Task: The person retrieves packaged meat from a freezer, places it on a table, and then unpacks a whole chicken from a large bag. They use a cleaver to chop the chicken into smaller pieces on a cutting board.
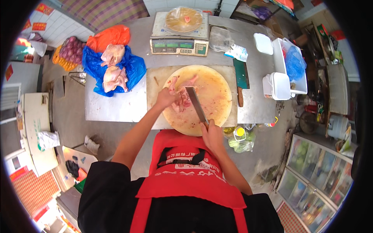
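Observation:
Raw poultry pieces with legs [183, 100] lie on the left half of a round chopping board [214, 96], which rests on a larger rectangular board [153, 110]. My left hand [166, 97] grips the poultry at its left side, by a leg. In my right hand [212, 132] is the handle of a cleaver [196, 104]; its blade slants up and left, its far end over the meat. Whether the blade touches the meat cannot be told. Two more raw poultry pieces [113, 54] [115, 78] lie on a blue plastic bag [135, 65] at the left.
A digital scale [179, 46] stands at the table's back. Right of the board lies a second cleaver [241, 75] with a wooden handle. Farther right are a white bucket [276, 86] and a white foam box [303, 86]. An orange bag [110, 35] lies at the back left.

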### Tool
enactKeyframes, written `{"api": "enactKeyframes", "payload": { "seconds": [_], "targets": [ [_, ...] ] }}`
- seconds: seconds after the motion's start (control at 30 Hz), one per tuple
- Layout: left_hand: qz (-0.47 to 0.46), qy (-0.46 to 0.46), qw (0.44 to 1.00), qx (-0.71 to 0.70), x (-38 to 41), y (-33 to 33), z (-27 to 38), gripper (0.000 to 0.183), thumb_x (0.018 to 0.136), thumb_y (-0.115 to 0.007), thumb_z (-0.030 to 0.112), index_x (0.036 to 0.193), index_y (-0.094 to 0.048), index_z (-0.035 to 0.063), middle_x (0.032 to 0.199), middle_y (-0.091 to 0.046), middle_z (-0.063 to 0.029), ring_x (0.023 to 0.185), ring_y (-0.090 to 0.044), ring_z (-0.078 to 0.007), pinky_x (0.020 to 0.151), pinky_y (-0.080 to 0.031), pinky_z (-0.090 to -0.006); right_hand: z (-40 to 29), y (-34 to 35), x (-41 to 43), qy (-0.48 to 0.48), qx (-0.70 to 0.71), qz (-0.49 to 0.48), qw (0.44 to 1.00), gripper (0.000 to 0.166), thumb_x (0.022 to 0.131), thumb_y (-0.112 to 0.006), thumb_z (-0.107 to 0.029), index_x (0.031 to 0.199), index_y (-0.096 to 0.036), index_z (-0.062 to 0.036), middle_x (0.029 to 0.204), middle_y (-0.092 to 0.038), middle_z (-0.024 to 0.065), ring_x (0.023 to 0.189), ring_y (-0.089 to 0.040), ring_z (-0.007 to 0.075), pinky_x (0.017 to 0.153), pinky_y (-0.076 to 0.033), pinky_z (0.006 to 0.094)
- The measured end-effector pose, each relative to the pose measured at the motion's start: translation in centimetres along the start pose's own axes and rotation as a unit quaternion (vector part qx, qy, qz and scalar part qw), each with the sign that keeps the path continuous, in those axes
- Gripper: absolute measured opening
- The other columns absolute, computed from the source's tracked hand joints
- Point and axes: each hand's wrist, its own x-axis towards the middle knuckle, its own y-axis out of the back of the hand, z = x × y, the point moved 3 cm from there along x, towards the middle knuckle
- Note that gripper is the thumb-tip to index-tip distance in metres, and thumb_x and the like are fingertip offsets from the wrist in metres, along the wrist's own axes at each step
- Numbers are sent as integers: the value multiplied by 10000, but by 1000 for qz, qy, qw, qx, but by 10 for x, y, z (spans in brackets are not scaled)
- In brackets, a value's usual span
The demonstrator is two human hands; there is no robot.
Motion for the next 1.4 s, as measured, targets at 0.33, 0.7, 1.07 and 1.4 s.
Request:
{"api": "enactKeyframes", "payload": {
  "seconds": [0.33,0.7,1.07,1.4],
  "targets": [
    [15,44,934,-354,6,-43,-95,342,680,-676,43,1000,-649,-75,881,-695,-138,718,-722,-274,536,-614,-437,15,-5,65,122,-99,-80,984,310,940,-610,-255,1059,-589,31,849,-684,286,819,-678,475,746,-534,558],
    [26,77,899,-430,-34,-18,-64,369,677,-552,25,1033,-625,-37,859,-679,-129,728,-701,-245,601,-611,-388,65,30,98,75,-142,-13,987,307,956,-600,-286,1030,-567,10,873,-695,279,852,-679,481,762,-533,561],
    [149,95,906,-385,-63,-25,-103,98,880,-612,122,909,-649,36,718,-664,-53,541,-637,-167,537,-604,-361,39,-13,67,187,-151,-101,965,320,970,-581,-285,1007,-547,32,840,-686,295,806,-674,489,736,-528,577],
    [225,86,907,-346,-60,-17,-118,159,894,-638,174,880,-665,18,737,-673,-62,612,-664,-147,508,-535,-298,-92,27,35,306,160,77,935,272,968,-608,-202,1083,-574,43,825,-645,279,745,-639,473,687,-515,510]
  ]
}}
